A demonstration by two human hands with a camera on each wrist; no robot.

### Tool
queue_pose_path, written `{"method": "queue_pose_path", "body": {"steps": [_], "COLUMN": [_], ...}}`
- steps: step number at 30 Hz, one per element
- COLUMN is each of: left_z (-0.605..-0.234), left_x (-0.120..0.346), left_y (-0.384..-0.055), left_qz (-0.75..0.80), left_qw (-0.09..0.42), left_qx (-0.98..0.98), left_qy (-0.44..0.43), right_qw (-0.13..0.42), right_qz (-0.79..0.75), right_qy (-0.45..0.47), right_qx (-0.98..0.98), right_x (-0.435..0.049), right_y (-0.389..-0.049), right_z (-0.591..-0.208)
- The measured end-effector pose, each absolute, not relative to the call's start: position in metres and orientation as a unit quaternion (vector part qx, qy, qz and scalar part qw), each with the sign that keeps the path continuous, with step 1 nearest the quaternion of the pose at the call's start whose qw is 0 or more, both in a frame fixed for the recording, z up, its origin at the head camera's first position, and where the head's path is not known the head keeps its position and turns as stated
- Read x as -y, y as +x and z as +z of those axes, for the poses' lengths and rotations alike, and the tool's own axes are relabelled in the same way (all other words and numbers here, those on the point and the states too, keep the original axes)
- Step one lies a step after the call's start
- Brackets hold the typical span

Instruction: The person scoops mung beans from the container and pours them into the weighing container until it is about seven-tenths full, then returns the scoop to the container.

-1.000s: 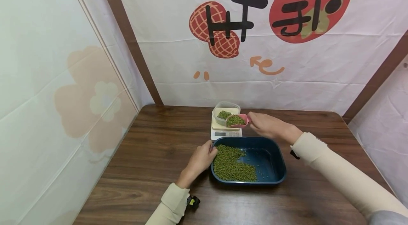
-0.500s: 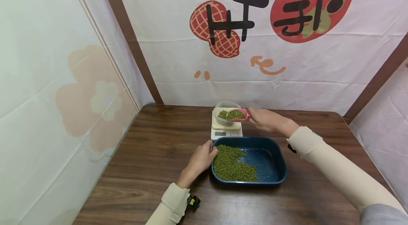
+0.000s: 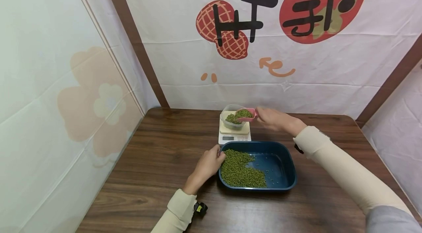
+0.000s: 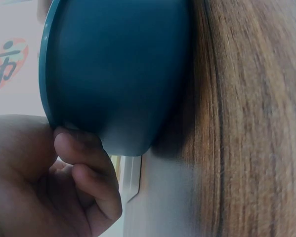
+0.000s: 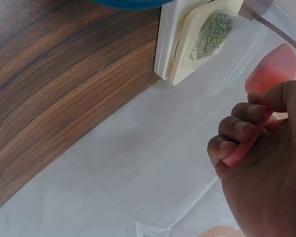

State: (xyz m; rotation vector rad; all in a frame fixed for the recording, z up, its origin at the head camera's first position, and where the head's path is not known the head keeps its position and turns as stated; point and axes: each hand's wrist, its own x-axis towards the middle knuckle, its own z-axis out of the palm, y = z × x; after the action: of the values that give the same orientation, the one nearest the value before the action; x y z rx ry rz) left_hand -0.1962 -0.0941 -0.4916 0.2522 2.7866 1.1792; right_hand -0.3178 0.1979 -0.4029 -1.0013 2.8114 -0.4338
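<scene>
By the back edge of the table, a little left of its middle: a kitchen scale, a clear bowl on its cream top, and a small heap of green beans in the bowl.
Pink scoop: over the bowl's right side, heaped with beans; whether it touches the rim, I can't tell.
Right hand: fingers curled close round the scoop's handle; the loaded pan lies out beyond thumb and forefinger, left of the knuckles, and the handle's end peeps out by the little finger.
Blue tray: just in front of the scale, more beans banked at its left end, a few strays to the right.
Left hand: at the tray's back left corner, fingers bent and gripping the rim.
Step in hand: adding a scoopful to the bowl, I'd say, with the load not yet let go.
Next move: seems to want a slow turn of the right wrist, kept inside the rim, and an eye on the display, too small for me to read.
</scene>
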Motion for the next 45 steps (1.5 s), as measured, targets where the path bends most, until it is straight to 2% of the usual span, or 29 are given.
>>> {"method": "queue_pose_path", "body": {"steps": [20, 38, 43, 45], "left_z": [-0.494, -0.493, -0.494, -0.495], "left_x": [0.094, 0.095, 0.095, 0.095], "left_y": [-0.197, -0.196, -0.196, -0.196], "left_qz": [0.383, 0.384, 0.388, 0.394], "left_qw": [0.041, 0.042, 0.04, 0.037], "left_qx": [-0.919, -0.918, -0.916, -0.913], "left_qy": [0.087, 0.087, 0.093, 0.097], "right_qw": [0.061, 0.109, 0.146, 0.145], "right_qz": [-0.1, -0.095, -0.114, -0.112], "right_qy": [-0.326, -0.278, -0.253, -0.255], "right_qx": [-0.938, -0.95, -0.95, -0.949], "right_x": [-0.19, -0.181, -0.179, -0.178], "right_y": [-0.331, -0.332, -0.335, -0.335], "right_z": [-0.389, -0.379, -0.379, -0.378]}}
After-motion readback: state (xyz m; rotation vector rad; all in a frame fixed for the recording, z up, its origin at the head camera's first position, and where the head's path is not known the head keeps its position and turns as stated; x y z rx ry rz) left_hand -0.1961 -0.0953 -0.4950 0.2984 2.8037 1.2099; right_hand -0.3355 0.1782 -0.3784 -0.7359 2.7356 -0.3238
